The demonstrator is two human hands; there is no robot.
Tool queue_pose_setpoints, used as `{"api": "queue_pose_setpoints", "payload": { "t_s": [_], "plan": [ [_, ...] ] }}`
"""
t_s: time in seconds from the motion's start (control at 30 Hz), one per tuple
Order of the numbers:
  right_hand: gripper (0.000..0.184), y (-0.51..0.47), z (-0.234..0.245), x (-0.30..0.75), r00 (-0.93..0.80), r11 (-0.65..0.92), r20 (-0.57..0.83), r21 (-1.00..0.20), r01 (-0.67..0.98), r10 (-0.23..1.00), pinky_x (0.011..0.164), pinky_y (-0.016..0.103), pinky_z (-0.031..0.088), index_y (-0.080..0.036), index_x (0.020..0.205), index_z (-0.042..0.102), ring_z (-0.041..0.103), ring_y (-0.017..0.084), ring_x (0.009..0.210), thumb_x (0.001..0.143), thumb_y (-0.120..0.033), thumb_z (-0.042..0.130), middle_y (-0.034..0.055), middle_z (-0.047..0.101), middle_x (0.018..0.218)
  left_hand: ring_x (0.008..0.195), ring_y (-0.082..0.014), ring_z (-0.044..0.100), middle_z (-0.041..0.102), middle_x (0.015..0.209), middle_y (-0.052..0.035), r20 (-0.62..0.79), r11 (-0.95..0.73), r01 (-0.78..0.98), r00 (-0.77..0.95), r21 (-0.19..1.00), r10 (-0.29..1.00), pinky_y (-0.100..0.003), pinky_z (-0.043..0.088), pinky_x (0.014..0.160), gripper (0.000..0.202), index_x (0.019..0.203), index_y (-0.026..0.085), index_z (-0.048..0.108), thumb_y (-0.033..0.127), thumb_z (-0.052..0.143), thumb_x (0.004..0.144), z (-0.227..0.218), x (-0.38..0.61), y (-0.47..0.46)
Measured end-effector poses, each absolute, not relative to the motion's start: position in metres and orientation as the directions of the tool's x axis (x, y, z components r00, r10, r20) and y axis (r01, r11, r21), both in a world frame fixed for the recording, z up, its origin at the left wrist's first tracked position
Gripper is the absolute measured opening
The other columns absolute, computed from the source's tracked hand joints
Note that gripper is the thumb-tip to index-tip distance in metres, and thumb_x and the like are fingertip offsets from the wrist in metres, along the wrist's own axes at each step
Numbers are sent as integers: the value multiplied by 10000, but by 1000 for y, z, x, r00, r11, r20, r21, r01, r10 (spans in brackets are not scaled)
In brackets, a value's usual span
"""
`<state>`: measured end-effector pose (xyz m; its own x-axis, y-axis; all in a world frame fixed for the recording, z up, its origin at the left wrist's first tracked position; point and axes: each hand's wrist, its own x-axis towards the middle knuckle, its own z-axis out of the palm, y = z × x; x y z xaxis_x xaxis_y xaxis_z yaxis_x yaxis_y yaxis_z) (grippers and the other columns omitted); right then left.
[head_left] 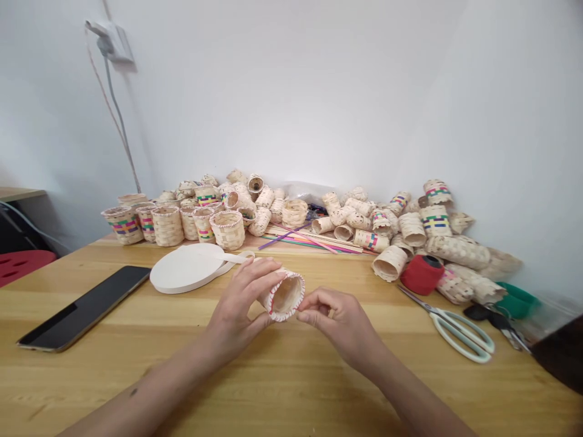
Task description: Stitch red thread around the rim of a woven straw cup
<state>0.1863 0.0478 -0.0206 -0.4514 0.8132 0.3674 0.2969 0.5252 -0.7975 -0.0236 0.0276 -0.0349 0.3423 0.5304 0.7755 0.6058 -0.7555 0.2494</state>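
Observation:
A small woven basket (286, 294) lies tipped over the table with its mouth toward me. Its rim is bound in white tape, with red thread wound over it. My left hand (243, 297) wraps round its left side, fingers on top and thumb beneath. My right hand (334, 315) is at the right edge of the rim, thumb and forefinger pinched together. What lies between those fingertips is too small to make out. Behind my left hand lies a roll of white tape (186, 267), its loose end running toward the basket.
A dark tablet (86, 308) lies at left. At right are scissors (460, 331), a red thread spool (422, 274) and a green bowl (514, 300). Finished-rim baskets (228, 230) and a heap of woven baskets (412, 229) line the wall, with coloured strips (314, 238) between.

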Motion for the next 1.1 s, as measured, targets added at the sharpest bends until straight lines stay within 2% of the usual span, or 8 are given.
{"api": "queue_pose_setpoints", "payload": {
  "t_s": [0.1, 0.27, 0.47, 0.57, 0.7, 0.87, 0.93, 1.1],
  "plan": [
    [65, 48, -15, 189, -409, 442, 309, -851, 285, 859, 546, 212, 418, -185, 734, 606, 545, 123, 598, 748, -167, 668, -30, 617, 660, 1261, -257, 436, 520, 1311, -110, 773, -748, 619, 344, 240, 532, -492, 241, 1105, 549, 1303, 269, 431, 140, 638, 810, -35, -24, 28],
    [100, 46, -11, 193, -522, 542, 337, -782, 308, 784, 643, 228, 439, -195, 812, 636, 575, 132, 692, 813, -123, 568, -16, 644, 745, 1263, -252, 436, 523, 1303, -123, 775, -737, 640, 346, 217, 529, -484, 249, 1099, 529, 1297, 253, 428, 147, 629, 820, -35, -24, 29],
    [80, 45, -22, 188, -480, 549, 351, -750, 370, 804, 658, 239, 441, -202, 878, 588, 583, 134, 715, 839, -132, 586, -21, 639, 776, 1259, -243, 434, 521, 1301, -131, 769, -737, 660, 392, 148, 505, -483, 246, 1101, 521, 1295, 225, 424, 121, 615, 822, -38, -24, 29],
    [105, 43, -19, 191, -490, 696, 495, -547, 466, 718, 745, 292, 421, -224, 952, 632, 587, 171, 825, 858, -178, 613, 10, 665, 865, 1256, -242, 435, 527, 1298, -129, 749, -722, 685, 427, 98, 507, -492, 236, 1100, 489, 1292, 221, 428, 126, 592, 841, -38, -25, 29],
    [114, 40, -15, 193, -556, 798, 622, -198, 569, 551, 743, 329, 375, -229, 856, 666, 560, 187, 794, 907, -214, 564, 22, 654, 819, 1252, -239, 438, 544, 1282, -128, 717, -716, 698, 487, 23, 498, -483, 227, 1101, 421, 1261, 209, 466, 140, 575, 860, -35, -23, 29],
    [172, 36, -22, 185, -704, 851, 483, -231, 471, 521, 732, 251, 419, -225, 1019, 588, 584, 154, 927, 973, -182, 427, 25, 644, 1023, 1238, -261, 448, 572, 1248, -134, 719, -726, 686, 529, -50, 451, -496, 226, 1094, 391, 1222, 200, 516, 194, 623, 846, -35, -17, 29],
    [152, 35, -25, 184, -712, 843, 454, -231, 486, 535, 718, 248, 424, -225, 996, 575, 593, 156, 907, 973, -184, 431, 23, 641, 1009, 1236, -267, 449, 574, 1248, -134, 714, -727, 683, 546, -74, 439, -500, 225, 1093, 385, 1216, 203, 531, 202, 629, 843, -36, -15, 28],
    [138, 34, -26, 181, -751, 839, 411, -69, 540, 517, 593, 273, 401, -199, 988, 580, 612, 185, 807, 936, -125, 475, 49, 665, 949, 1226, -259, 455, 589, 1233, -119, 703, -740, 668, 564, -80, 433, -494, 233, 1089, 340, 1201, 212, 549, 188, 592, 865, -38, -13, 27]
  ]
}}
